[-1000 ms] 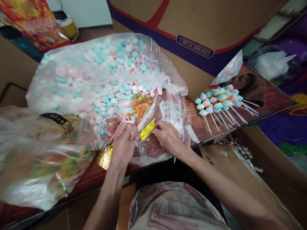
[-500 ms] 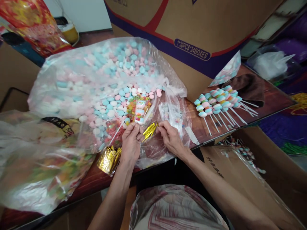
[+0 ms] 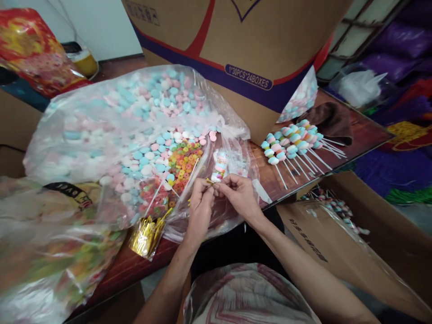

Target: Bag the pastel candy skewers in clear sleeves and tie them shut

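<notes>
A candy skewer in a clear printed wrapper (image 3: 220, 165) stands upright between my hands, pastel pieces showing through the film. My left hand (image 3: 201, 208) is closed around its lower end, the fingertips pinching at the wrapper's neck. My right hand (image 3: 241, 197) is closed as well, its thumb and forefinger pinching at the same spot. A gold twist tie (image 3: 209, 182) shows at the fingertips there; most of it is hidden. Left of my left hand, a packet of gold twist ties (image 3: 146, 237) lies near the table edge.
A large clear bag of pastel candies (image 3: 111, 112) spreads behind, with orange and green gummy rings (image 3: 185, 163) at its mouth. To the right lie several candy skewers (image 3: 293, 141). A big carton (image 3: 202, 40) stands behind; an open box (image 3: 374, 216) sits below the table, right.
The wrapped skewer and my left hand have moved right, meeting my right hand. The loose gold ties between the hands are mostly out of sight. The view has shifted slightly.
</notes>
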### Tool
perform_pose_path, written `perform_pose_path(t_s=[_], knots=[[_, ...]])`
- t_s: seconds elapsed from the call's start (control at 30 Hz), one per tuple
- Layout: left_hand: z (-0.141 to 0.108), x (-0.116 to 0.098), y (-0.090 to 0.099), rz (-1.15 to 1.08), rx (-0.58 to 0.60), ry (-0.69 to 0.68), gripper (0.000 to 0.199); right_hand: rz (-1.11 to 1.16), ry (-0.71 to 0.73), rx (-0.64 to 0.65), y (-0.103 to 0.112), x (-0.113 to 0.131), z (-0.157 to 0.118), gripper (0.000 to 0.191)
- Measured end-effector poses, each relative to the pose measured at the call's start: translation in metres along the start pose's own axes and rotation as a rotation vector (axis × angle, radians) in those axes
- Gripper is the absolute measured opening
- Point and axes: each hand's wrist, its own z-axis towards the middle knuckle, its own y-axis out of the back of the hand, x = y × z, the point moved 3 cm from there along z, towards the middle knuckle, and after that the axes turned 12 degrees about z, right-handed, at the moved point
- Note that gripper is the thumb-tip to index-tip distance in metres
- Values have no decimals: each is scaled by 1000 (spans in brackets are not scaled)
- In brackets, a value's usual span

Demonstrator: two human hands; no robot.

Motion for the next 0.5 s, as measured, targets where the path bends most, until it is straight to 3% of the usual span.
perform_pose_path(t_s=[0.23, 0.5], knots=[[4, -6, -4, -249, -22, 155, 27, -127, 40, 82, 6, 6, -5, 14], [3, -17, -14, -333, 6, 222, 29, -141, 105, 25, 11, 4, -8, 17]])
